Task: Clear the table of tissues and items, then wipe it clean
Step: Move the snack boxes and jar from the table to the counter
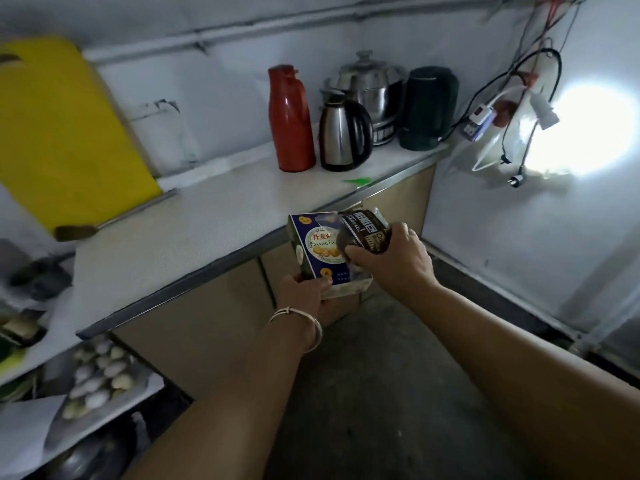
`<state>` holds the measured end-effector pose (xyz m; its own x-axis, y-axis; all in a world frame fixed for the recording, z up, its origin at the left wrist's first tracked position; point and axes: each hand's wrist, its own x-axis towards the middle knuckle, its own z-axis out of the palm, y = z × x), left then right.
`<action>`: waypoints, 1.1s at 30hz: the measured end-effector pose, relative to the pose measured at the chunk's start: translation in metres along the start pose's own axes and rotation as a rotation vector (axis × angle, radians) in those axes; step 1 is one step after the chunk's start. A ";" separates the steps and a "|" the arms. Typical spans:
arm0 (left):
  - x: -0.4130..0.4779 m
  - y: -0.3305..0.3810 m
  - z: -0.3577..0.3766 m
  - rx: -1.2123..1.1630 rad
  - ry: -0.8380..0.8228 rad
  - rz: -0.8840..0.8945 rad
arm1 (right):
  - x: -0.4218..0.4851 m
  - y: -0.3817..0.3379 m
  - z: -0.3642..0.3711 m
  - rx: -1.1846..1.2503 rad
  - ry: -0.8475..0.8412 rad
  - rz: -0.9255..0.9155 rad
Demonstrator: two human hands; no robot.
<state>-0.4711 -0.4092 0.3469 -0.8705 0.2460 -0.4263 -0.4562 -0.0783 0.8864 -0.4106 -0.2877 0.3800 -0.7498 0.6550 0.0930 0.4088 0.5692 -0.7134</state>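
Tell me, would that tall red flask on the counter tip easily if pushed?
Probably: the red flask stands tall and slim, so a push near its top may topple it. Its glossy shell looks slippery. It seems rigid; how full it is cannot be seen.

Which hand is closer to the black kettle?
Right. The right hand, gripping a dark packet, is below the black kettle; the left hand, holding the blue box, is lower and further left.

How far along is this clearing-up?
In hand: the left hand holds a blue biscuit box, the right hand a dark packet, both off the counter. The counter's near part looks cleared; a red flask, a steel kettle and a green scrap remain. No cloth shows, so wiping seems left.
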 end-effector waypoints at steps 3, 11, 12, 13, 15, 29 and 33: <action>0.062 0.032 0.001 -0.046 0.054 -0.015 | 0.067 -0.025 0.027 0.004 -0.032 -0.032; 0.191 0.110 -0.021 -0.106 0.166 -0.017 | 0.196 -0.088 0.116 -0.026 -0.110 -0.070; 0.211 0.119 -0.025 -0.103 0.176 -0.017 | 0.214 -0.097 0.129 -0.038 -0.114 -0.078; 0.231 0.125 -0.031 -0.096 0.181 -0.016 | 0.231 -0.105 0.141 -0.040 -0.118 -0.080; 0.267 0.135 -0.042 -0.049 0.203 -0.007 | 0.256 -0.118 0.160 -0.049 -0.120 -0.074; 0.473 0.166 -0.052 0.015 0.250 -0.068 | 0.409 -0.163 0.275 -0.098 -0.140 -0.074; 0.514 0.157 -0.055 0.187 0.325 -0.094 | 0.439 -0.166 0.301 -0.112 -0.185 -0.092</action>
<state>-1.0001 -0.3484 0.2569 -0.8531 -0.0775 -0.5159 -0.5217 0.1152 0.8453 -0.9642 -0.2443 0.3298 -0.8652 0.5012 0.0178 0.3814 0.6806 -0.6256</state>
